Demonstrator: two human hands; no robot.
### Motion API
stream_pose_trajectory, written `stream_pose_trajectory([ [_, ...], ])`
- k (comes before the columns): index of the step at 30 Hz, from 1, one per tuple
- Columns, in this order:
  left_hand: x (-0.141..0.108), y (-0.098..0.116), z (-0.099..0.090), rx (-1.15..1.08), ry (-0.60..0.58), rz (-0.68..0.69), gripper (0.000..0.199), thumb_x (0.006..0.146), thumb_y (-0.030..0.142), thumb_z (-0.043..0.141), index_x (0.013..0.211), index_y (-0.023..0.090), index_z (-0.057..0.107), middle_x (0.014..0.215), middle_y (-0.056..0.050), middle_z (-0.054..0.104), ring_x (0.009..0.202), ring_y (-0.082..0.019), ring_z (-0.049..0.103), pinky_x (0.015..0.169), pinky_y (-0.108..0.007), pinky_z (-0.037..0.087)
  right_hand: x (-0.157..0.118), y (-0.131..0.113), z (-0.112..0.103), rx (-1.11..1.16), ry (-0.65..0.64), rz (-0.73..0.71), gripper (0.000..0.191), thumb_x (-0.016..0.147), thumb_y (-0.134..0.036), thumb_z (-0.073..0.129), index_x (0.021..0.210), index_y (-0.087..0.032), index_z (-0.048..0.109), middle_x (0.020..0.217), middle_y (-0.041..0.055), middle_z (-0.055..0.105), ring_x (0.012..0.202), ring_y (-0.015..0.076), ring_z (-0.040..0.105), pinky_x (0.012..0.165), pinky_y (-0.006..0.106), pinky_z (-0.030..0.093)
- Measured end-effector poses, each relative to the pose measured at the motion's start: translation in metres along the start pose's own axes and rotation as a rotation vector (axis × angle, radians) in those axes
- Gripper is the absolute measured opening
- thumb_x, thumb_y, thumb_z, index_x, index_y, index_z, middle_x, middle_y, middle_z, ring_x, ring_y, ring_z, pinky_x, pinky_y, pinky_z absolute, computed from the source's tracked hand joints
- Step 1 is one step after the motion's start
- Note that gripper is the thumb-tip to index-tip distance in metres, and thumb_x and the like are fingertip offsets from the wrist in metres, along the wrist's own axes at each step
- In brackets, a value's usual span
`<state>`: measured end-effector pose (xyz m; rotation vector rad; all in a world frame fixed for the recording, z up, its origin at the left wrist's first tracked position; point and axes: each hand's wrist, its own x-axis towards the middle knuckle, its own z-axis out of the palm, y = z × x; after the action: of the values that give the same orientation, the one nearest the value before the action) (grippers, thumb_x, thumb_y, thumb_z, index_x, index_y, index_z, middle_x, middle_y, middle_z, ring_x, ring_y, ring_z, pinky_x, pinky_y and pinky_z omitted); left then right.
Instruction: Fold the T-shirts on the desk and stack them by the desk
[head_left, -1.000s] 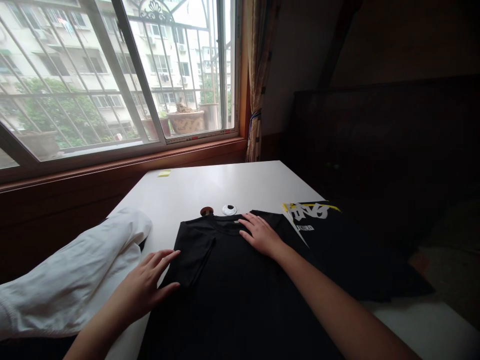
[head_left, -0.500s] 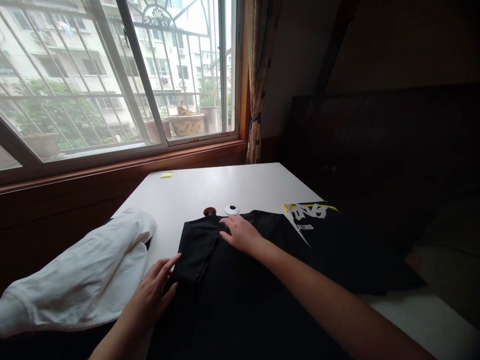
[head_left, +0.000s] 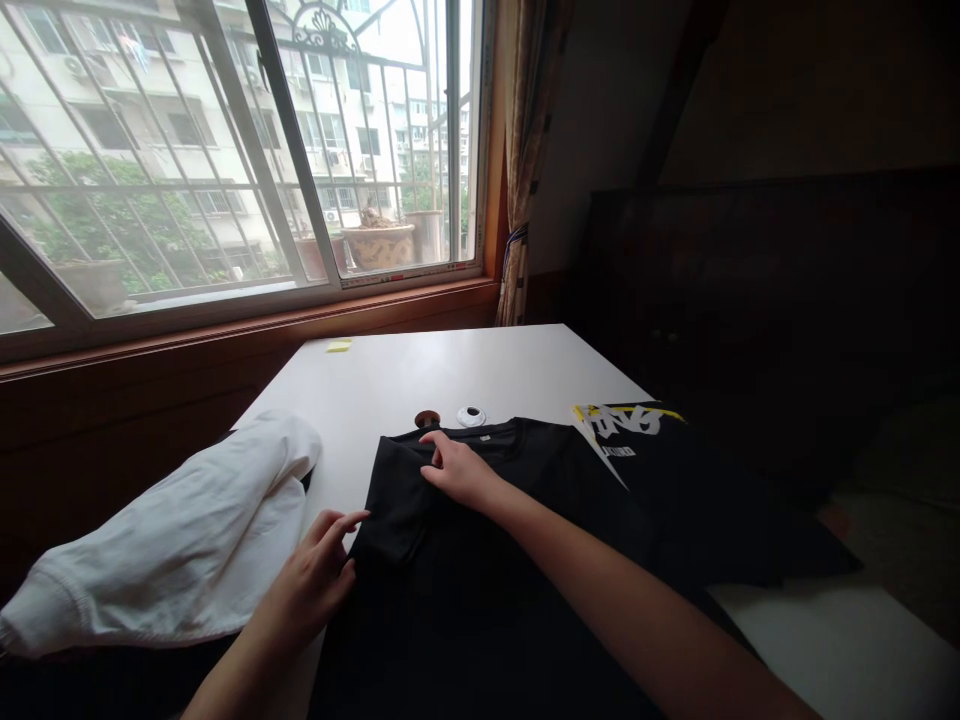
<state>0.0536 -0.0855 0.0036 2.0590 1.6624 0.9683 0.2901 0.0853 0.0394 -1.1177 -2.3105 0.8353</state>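
Note:
A black T-shirt lies spread on the white table, its neckline and small label toward the far side. My right hand rests on the shirt just left of the neckline, fingers apart and holding nothing visible. At the shirt's left edge, beside the folded-in sleeve, is my left hand. Its fingers are spread, and the index fingertip touches the sleeve's edge.
To the left lies a white garment. A dark garment with white lettering and a yellow stripe lies on the right. Beyond the shirt, the table has a round brown hole, a white ring-shaped cap and a yellow note.
My right hand has slid left along the shirt's shoulder, away from the neckline, uncovering the label. The left hand stays by the sleeve. The view has shifted slightly.

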Motion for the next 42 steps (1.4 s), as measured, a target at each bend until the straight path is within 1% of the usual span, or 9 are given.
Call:
stream_pose_trajectory([
  [4,-0.002,-0.005,-0.001,0.010,-0.030,0.024,0.045,0.089,0.021,0.051,0.132,0.031,0.059,0.113,-0.006,0.057,0.069,-0.013,0.060,0.069,-0.031,0.057,-0.002,0.004,-0.008,0.020,0.008,0.017,0.047,0.083,-0.020,0.062,0.129,-0.024,0.056,0.084,-0.0019,0.065,0.075,0.0156,0.061,0.067,0.025,0.042],
  [10,-0.003,-0.011,-0.004,0.049,-0.089,0.072,0.033,0.093,0.025,0.051,0.121,0.029,0.068,0.110,-0.008,0.058,0.074,-0.015,0.062,0.070,-0.031,0.056,-0.005,0.017,-0.017,-0.077,-0.218,0.110,0.061,0.077,-0.022,0.063,0.137,-0.027,0.053,0.089,0.0003,0.070,0.076,0.0190,0.064,0.065,0.026,0.042],
  [14,-0.002,-0.009,-0.007,0.079,-0.111,0.093,0.032,0.092,0.021,0.051,0.116,0.028,0.071,0.111,-0.009,0.058,0.082,-0.018,0.065,0.074,-0.032,0.058,0.002,0.018,-0.019,-0.173,-0.230,0.086,0.062,0.077,-0.025,0.066,0.137,-0.028,0.056,0.094,0.0025,0.072,0.078,0.0219,0.066,0.065,0.029,0.045],
  [19,-0.001,0.004,-0.016,0.167,-0.151,0.148,0.039,0.087,0.013,0.053,0.118,0.028,0.071,0.118,-0.009,0.061,0.093,-0.021,0.065,0.083,-0.036,0.060,0.019,0.006,-0.007,-0.256,-0.018,-0.037,0.039,0.086,-0.031,0.064,0.124,-0.023,0.066,0.116,0.0088,0.068,0.104,0.0255,0.064,0.089,0.035,0.049],
  [22,-0.001,0.010,-0.020,0.242,-0.147,0.217,0.040,0.088,0.012,0.054,0.119,0.030,0.070,0.133,-0.008,0.062,0.115,-0.027,0.061,0.095,-0.042,0.058,0.025,0.000,0.008,-0.309,0.081,-0.272,0.036,0.094,-0.034,0.060,0.127,-0.022,0.067,0.132,0.0099,0.063,0.120,0.0262,0.058,0.104,0.039,0.045],
  [25,0.000,0.010,-0.020,0.259,-0.195,0.280,0.040,0.093,0.015,0.054,0.126,0.031,0.068,0.143,-0.003,0.061,0.138,-0.028,0.050,0.110,-0.049,0.050,0.025,0.002,0.024,-0.388,0.009,-0.516,0.039,0.098,-0.037,0.057,0.134,-0.023,0.065,0.144,0.0083,0.059,0.134,0.0264,0.050,0.114,0.041,0.039],
  [27,0.000,0.009,-0.020,0.258,-0.247,0.292,0.040,0.095,0.018,0.055,0.131,0.032,0.065,0.144,-0.002,0.062,0.144,-0.028,0.045,0.114,-0.049,0.047,0.023,0.008,0.032,-0.445,-0.064,-0.520,0.045,0.100,-0.041,0.054,0.140,-0.020,0.060,0.150,0.0094,0.055,0.142,0.0279,0.045,0.118,0.044,0.035],
  [36,-0.001,0.033,-0.029,0.171,-0.348,0.289,0.032,0.094,0.017,0.055,0.119,0.029,0.072,0.119,-0.004,0.076,0.120,-0.024,0.068,0.108,-0.045,0.053,0.028,0.022,0.039,-0.493,-0.128,-0.280,0.060,0.105,-0.051,0.035,0.157,-0.020,0.039,0.165,0.0057,0.032,0.154,0.0259,0.026,0.125,0.050,0.021],
  [42,0.002,0.043,-0.029,0.158,-0.319,0.302,0.029,0.095,0.017,0.054,0.118,0.028,0.070,0.118,-0.005,0.075,0.113,-0.023,0.068,0.101,-0.040,0.057,0.033,0.020,0.039,-0.505,-0.029,-0.356,0.051,0.104,-0.048,0.043,0.147,-0.023,0.055,0.160,0.0086,0.043,0.147,0.0299,0.037,0.121,0.051,0.028],
])
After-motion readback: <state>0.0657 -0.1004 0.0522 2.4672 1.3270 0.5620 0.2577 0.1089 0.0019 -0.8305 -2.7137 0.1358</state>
